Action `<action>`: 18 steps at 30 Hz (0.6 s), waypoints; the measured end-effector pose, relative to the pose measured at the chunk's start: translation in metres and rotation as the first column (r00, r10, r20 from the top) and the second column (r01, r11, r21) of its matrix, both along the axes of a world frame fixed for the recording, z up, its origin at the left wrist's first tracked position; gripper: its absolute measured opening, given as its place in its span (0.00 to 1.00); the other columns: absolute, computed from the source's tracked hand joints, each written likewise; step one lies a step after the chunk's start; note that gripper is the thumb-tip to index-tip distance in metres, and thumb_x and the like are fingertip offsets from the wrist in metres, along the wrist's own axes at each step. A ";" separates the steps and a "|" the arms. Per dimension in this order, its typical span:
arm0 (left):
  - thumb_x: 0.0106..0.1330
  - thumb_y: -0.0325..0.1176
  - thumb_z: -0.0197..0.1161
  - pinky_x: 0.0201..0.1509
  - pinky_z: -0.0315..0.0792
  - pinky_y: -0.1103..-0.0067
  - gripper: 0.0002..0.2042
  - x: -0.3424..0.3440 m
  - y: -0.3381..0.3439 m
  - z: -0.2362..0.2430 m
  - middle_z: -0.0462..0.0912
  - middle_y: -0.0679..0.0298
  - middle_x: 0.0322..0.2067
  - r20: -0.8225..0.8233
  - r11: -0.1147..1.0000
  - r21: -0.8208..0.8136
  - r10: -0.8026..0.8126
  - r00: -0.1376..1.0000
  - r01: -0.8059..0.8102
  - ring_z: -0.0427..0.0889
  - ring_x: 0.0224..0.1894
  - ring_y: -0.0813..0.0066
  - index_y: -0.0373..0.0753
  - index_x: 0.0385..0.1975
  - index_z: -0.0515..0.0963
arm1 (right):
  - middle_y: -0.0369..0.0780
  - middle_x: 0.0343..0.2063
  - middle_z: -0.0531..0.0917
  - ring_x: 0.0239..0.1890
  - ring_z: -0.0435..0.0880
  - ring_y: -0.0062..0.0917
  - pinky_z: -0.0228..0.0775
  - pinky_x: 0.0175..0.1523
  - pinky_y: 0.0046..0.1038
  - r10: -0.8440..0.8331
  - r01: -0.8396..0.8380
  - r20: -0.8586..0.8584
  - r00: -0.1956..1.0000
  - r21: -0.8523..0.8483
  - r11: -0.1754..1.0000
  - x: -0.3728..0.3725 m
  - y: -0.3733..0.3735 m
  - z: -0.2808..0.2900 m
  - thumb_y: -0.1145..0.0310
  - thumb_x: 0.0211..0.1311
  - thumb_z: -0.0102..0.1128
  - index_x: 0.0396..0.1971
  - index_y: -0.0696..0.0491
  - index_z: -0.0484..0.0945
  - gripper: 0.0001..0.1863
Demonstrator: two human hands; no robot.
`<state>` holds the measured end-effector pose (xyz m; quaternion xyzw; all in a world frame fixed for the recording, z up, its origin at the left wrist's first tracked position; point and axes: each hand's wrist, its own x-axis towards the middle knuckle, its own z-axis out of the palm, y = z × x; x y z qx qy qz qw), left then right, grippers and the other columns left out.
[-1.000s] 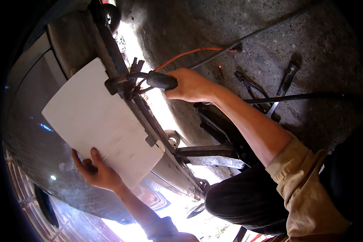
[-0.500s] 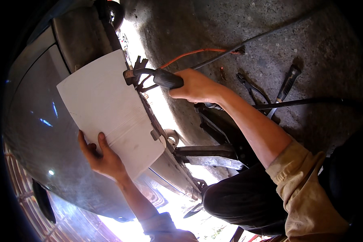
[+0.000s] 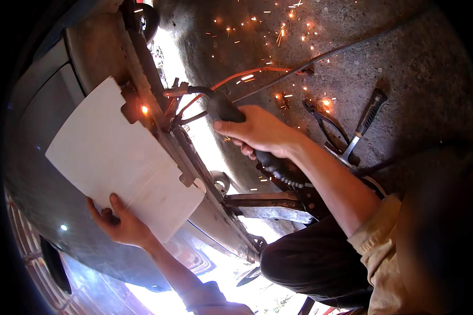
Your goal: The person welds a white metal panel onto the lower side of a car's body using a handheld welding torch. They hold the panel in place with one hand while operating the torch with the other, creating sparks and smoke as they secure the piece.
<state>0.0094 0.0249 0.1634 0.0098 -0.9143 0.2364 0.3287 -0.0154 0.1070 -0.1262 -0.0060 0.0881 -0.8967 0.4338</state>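
Observation:
My right hand (image 3: 257,131) is wrapped round the black handle of a welding torch (image 3: 223,107), whose bent neck and copper-coloured nozzle point left toward the lower edge of a car body (image 3: 105,44). An orange glowing spot (image 3: 144,109) shows on that edge, a short gap away from the nozzle. My left hand (image 3: 122,223) holds a white flat sheet (image 3: 123,163) by its lower left side, the thumb on its face and the other fingers partly hidden. The sheet leans over the car's side panel, its notched right side along the sill.
Sparks (image 3: 281,34) scatter over the concrete floor (image 3: 404,58). Pliers (image 3: 328,123) and a hammer (image 3: 365,121) lie to the right. An orange cable (image 3: 236,76) and a dark cable (image 3: 347,48) cross the floor. A support beam (image 3: 268,205) stands below the sill, near my knee (image 3: 305,257).
Sparks and a glowing spot have appeared. The white sheet and my left hand have shifted left and slightly down, uncovering the sill edge. The torch's nozzle has come away from the sheet's edge.

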 end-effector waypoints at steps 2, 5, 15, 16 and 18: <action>0.63 0.40 0.68 0.29 0.67 0.82 0.26 0.002 0.000 0.001 0.69 0.71 0.24 -0.012 1.000 0.006 0.005 1.000 -0.005 0.69 0.25 0.81 0.43 0.60 0.72 | 0.31 0.14 0.68 0.13 0.67 0.14 0.60 0.16 0.23 0.069 -0.060 0.091 0.993 -0.105 0.993 0.013 0.000 0.010 0.50 0.62 0.62 0.28 0.54 0.72 0.21; 0.63 0.41 0.68 0.28 0.66 0.82 0.26 0.000 0.001 0.000 0.68 0.72 0.22 -0.001 0.999 0.037 0.015 1.000 -0.015 0.69 0.24 0.82 0.42 0.60 0.71 | 0.31 0.15 0.68 0.13 0.67 0.16 0.61 0.17 0.25 0.127 -0.082 0.193 0.973 -0.228 0.970 0.018 0.002 0.027 0.50 0.64 0.60 0.28 0.53 0.73 0.20; 0.63 0.43 0.68 0.26 0.63 0.81 0.28 -0.003 0.000 0.002 0.66 0.71 0.22 0.062 0.998 0.046 0.045 0.997 -0.048 0.68 0.25 0.82 0.40 0.61 0.69 | 0.31 0.16 0.68 0.12 0.66 0.15 0.60 0.17 0.24 0.113 -0.069 0.166 0.980 -0.252 0.965 0.002 0.004 0.040 0.51 0.65 0.58 0.30 0.55 0.74 0.20; 0.63 0.42 0.68 0.27 0.63 0.81 0.28 -0.002 0.000 0.003 0.66 0.71 0.23 0.073 0.997 0.052 0.058 0.996 -0.062 0.69 0.26 0.81 0.39 0.61 0.69 | 0.31 0.16 0.68 0.12 0.66 0.15 0.60 0.17 0.25 0.121 -0.075 0.168 0.978 -0.259 0.963 0.002 0.003 0.040 0.51 0.65 0.58 0.30 0.55 0.74 0.20; 0.63 0.42 0.68 0.27 0.63 0.81 0.28 -0.002 0.001 0.001 0.67 0.71 0.24 0.079 0.996 0.049 0.064 0.995 -0.068 0.70 0.27 0.81 0.39 0.61 0.69 | 0.31 0.15 0.68 0.12 0.66 0.15 0.60 0.17 0.25 0.127 -0.081 0.163 0.978 -0.260 0.962 0.002 0.003 0.041 0.51 0.65 0.58 0.30 0.55 0.74 0.20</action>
